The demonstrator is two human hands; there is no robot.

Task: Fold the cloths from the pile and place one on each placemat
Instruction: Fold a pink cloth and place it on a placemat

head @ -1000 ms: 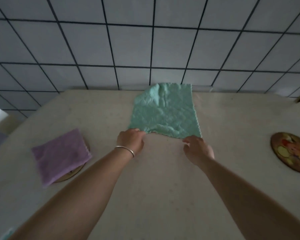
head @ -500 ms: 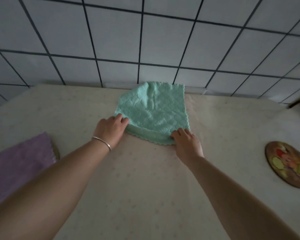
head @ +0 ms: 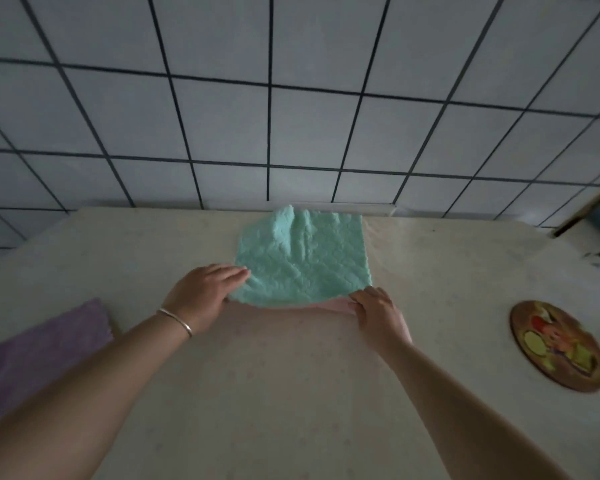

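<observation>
A green quilted cloth (head: 305, 261) lies spread at the back middle of the table, its far edge against the tiled wall. A pink cloth (head: 329, 304) shows as a thin strip under its near edge. My left hand (head: 201, 296) holds the green cloth's near left corner, fingers lying over the top. My right hand (head: 378, 311) pinches the near right corner, fingers curled at the edge where the pink strip shows. A folded purple cloth (head: 39, 351) covers a placemat at the left. A round brown placemat with a fruit picture (head: 558, 346) lies bare at the right.
The beige table (head: 291, 393) runs from the tiled wall (head: 291, 116) toward me. Dark items and a wooden edge (head: 589, 216) stand past the table's far right corner.
The view has tilted up and shifted right. My hands have moved apart along the green cloth's near edge, which now lies flatter, and a pink strip shows beneath it.
</observation>
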